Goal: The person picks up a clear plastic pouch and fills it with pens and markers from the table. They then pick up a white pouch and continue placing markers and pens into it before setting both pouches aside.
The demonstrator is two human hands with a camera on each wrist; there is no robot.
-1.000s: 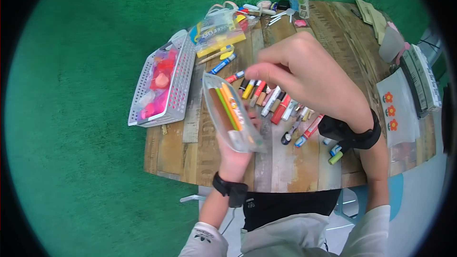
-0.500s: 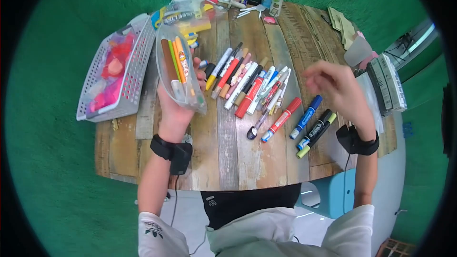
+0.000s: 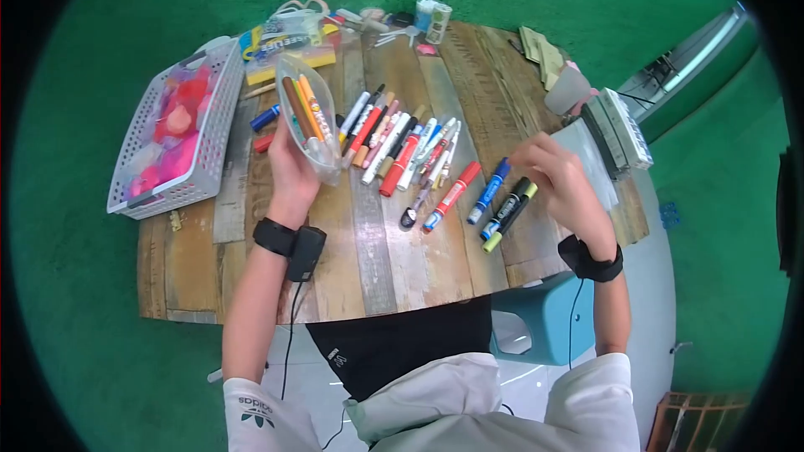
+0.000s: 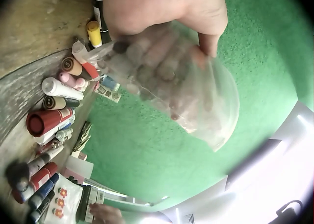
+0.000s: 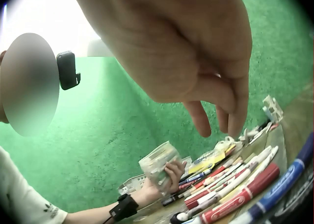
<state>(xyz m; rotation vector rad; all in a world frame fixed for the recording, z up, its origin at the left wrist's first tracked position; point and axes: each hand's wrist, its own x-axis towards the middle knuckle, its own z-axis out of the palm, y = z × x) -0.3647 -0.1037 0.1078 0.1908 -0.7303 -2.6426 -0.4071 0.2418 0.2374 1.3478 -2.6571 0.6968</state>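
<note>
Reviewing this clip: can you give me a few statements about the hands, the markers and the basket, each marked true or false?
1. The person's left hand holds a translucent plastic pouch with brown and orange pens inside. True.
2. The person's right hand grips a marker. False: no object is visible in it.
3. A thick blue-barrelled marker lies between a red-barrelled marker and a black-barrelled marker. True.
4. The white perforated plastic basket is empty. False: it holds pink and red items.
5. That basket stands at the left side of the wooden table. True.
</note>
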